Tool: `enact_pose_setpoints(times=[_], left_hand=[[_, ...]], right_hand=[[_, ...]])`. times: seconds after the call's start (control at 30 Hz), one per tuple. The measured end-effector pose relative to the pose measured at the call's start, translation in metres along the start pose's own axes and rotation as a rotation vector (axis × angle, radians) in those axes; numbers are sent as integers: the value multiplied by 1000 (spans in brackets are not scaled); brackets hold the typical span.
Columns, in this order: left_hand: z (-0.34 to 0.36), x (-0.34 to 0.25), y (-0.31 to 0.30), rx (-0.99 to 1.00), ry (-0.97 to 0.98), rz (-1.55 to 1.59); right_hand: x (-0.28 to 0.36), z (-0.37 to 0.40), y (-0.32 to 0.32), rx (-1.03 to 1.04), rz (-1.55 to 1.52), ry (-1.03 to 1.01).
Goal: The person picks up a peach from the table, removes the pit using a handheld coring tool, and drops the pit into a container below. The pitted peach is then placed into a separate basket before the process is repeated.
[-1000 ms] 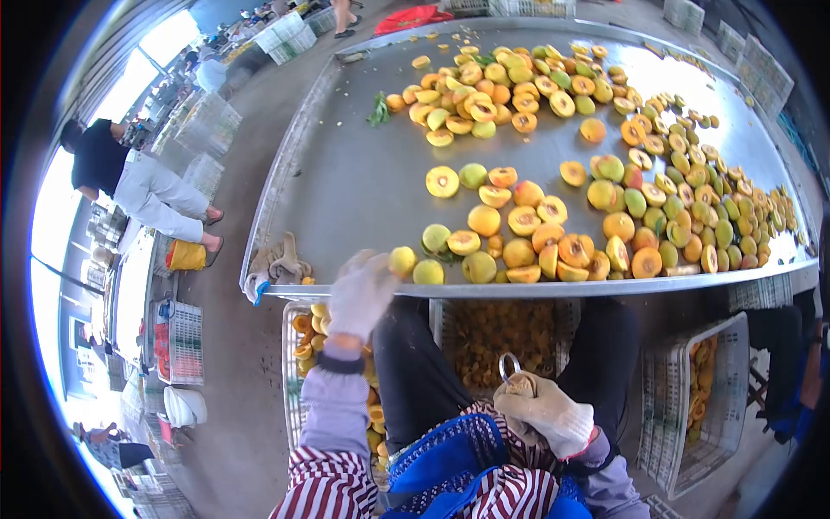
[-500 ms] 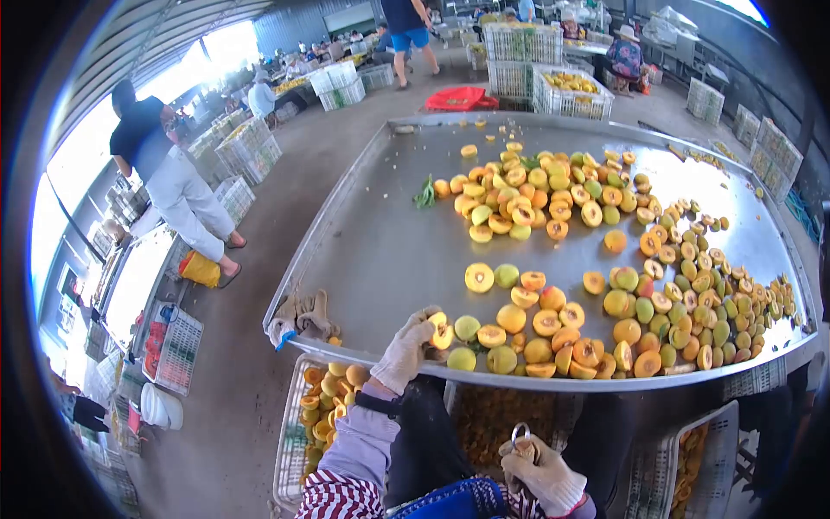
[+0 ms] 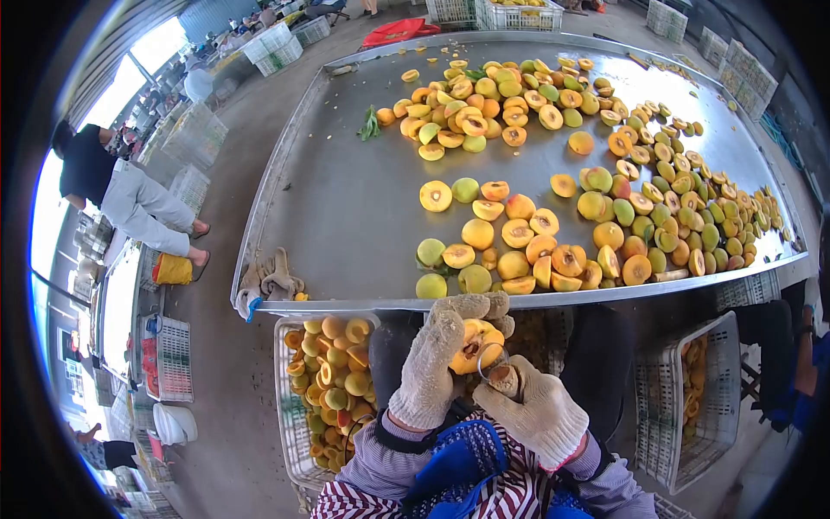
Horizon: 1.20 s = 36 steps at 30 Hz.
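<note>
My left hand (image 3: pixel 437 359), in a knitted work glove, is closed around a yellow peach half (image 3: pixel 469 344) with its cut face towards me. The brown pit hollow shows in the flesh. My right hand (image 3: pixel 540 411), gloved too, grips a pitting tool with a metal ring (image 3: pixel 494 356) at its end. That ring touches or nearly touches the cut face; the handle is mostly hidden in my fist. Both hands are over my lap, just in front of the metal table (image 3: pixel 324 199). Halved peaches (image 3: pixel 519 233) lie on the table beyond them.
A crate of peach halves (image 3: pixel 333 389) stands left of my knees, and another crate (image 3: pixel 692 402) stands on the right. Spare gloves (image 3: pixel 270 278) lie at the table's left corner. A person (image 3: pixel 130 186) stands at the left near a white bucket (image 3: pixel 175 424).
My left hand has come back from the table edge to my lap, now with a peach half. The right hand has raised the ring tool to it. The view has tilted down.
</note>
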<state>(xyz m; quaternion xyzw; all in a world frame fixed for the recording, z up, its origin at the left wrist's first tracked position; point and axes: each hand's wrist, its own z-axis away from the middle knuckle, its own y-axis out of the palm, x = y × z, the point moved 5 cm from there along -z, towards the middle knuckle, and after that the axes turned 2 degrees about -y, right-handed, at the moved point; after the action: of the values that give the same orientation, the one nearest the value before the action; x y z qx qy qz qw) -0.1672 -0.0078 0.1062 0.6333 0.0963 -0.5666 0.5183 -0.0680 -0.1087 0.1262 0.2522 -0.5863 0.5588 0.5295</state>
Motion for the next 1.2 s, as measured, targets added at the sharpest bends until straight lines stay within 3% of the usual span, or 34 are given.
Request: enact_pose_setpoints(times=[0.2, 0.33, 0.43, 0.63, 0.73, 0.8, 0.83, 0.9, 0.93, 0.97, 1.03, 1.1, 1.17, 1.2], left_hand=[[12, 1, 9, 37, 67, -181], [17, 4, 16, 144, 150, -24], [18, 11, 17, 17, 71, 26], [21, 3, 32, -101, 170, -249], [20, 6, 34, -127, 38, -233], [23, -1, 40, -94, 340, -486], [23, -4, 40, -93, 339, -487], [19, -11, 45, 16, 198, -503], [15, -8, 43, 58, -42, -327], [16, -8, 45, 60, -44, -327], [16, -11, 48, 38, -1, -414], [16, -11, 48, 23, 98, -503], [12, -15, 51, 125, 381, -760], [8, -18, 53, 142, 251, -781]], right_hand=[[-2, 5, -5, -40, 12, -26], [-2, 10, -8, -59, -35, -75], [-4, 12, -8, -34, -18, -159], [-18, 17, -3, -2, -3, -182], [-21, 17, -1, 22, -25, -118], [-31, 17, 6, 85, -317, -61], [-30, 17, 4, 84, -318, -60], [-26, 19, 2, 169, -389, 52], [-23, 18, -2, 168, -388, 52], [-26, 20, 0, 255, -417, 149], [-21, 18, -6, 340, -444, 245], [-16, 24, -8, 608, -614, 480], [-25, 25, -4, 610, -674, 454], [-26, 25, -2, 613, -737, 428]])
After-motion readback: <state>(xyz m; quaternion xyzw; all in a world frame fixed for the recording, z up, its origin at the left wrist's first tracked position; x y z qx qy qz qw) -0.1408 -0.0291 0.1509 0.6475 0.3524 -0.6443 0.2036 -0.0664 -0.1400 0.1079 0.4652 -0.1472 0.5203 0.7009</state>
